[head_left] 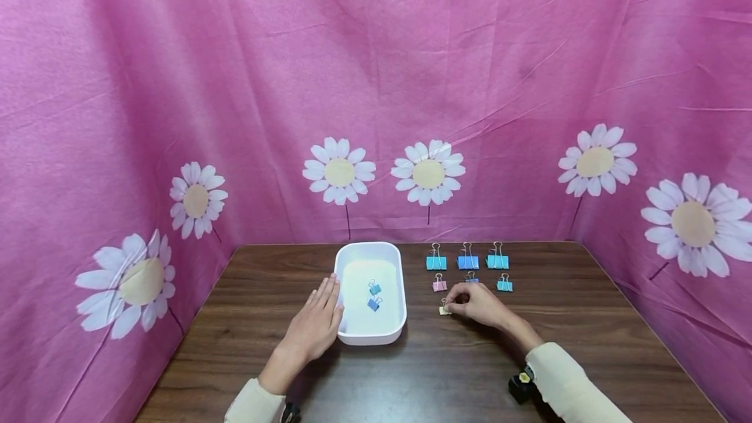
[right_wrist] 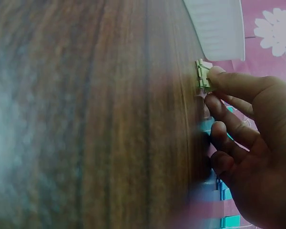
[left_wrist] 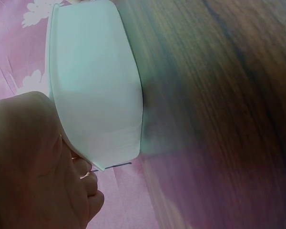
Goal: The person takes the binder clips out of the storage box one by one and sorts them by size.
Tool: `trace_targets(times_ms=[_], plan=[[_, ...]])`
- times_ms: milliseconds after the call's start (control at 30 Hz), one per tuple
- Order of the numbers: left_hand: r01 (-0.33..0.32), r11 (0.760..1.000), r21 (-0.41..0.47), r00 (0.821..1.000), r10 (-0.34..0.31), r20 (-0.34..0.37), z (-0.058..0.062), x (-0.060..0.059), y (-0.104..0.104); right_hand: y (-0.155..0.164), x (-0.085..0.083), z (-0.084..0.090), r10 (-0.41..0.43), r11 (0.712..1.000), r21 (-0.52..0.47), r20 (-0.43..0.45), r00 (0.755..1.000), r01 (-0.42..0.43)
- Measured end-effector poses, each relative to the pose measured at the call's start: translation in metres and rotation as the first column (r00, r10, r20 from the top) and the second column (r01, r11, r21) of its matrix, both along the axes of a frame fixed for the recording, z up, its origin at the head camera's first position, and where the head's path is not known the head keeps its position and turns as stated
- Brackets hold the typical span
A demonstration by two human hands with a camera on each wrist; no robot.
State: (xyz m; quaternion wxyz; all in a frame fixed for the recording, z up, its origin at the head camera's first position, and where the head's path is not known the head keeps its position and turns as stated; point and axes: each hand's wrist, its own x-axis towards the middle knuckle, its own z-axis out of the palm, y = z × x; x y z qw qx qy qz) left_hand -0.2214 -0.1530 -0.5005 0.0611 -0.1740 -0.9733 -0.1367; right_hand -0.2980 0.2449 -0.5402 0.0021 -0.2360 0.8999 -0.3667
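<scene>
- R hand (head_left: 478, 304): thumb and index fingertips (right_wrist: 214, 76) pinch a small cream binder clip (head_left: 444, 309); clip sits on the table (head_left: 264, 358), just R of the tray's near R corner. Other fingers curled under, near the table top.
- L hand (head_left: 317, 326): fingers straight and together, laid flat along the tray's L wall, touching it; holds nothing. Wrist view confirms palm against the outer wall.
- White tray (head_left: 343, 266): rectangular, rounded corners, open top. Inside: two small blue clips (head_left: 374, 296), close together, approx. centre of the floor.
- Loose clips on table, R of tray, behind R hand: back row of three large ones, teal (head_left: 436, 262), blue (head_left: 467, 261), teal (head_left: 497, 261), evenly spaced. Next row: small pink clip (head_left: 439, 284), small blue clip (head_left: 471, 277) partly hidden by R hand, small teal clip (head_left: 504, 284).
- Arms: both forearms come in from the near edge, cream sleeves (head_left: 566, 380) to the wrists.
- Edges/room: pink daisy cloth (head_left: 376, 83) walls the table at back and both sides. Bare wood L of tray, in front of tray and far R.
</scene>
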Motion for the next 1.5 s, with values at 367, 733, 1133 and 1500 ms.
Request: trace_targets(times_ms=[367, 733, 1133, 1500], plan=[[0.002, 1.000, 0.009, 1.000, -0.002, 0.000, 0.000, -0.001, -0.001, 0.005, -0.002, 0.010, -0.007, 0.998, -0.057, 0.048, 0.999, 0.010], [-0.004, 1.000, 0.009, 1.000, 0.004, -0.001, -0.003, -0.002, -0.003, -0.011, -0.023, 0.050, 0.137, 0.986, -0.099, 0.032, 0.990, -0.133], [0.004, 1.000, 0.028, 1.000, -0.005, 0.005, -0.003, -0.003, -0.002, -0.056, -0.050, 0.097, 0.316, 0.949, 0.014, 0.004, 0.949, -0.316], [0.007, 1.000, 0.029, 1.000, -0.007, 0.000, -0.004, -0.004, -0.002, -0.104, -0.070, 0.116, 0.476, 0.876, 0.083, 0.014, 0.880, -0.475]])
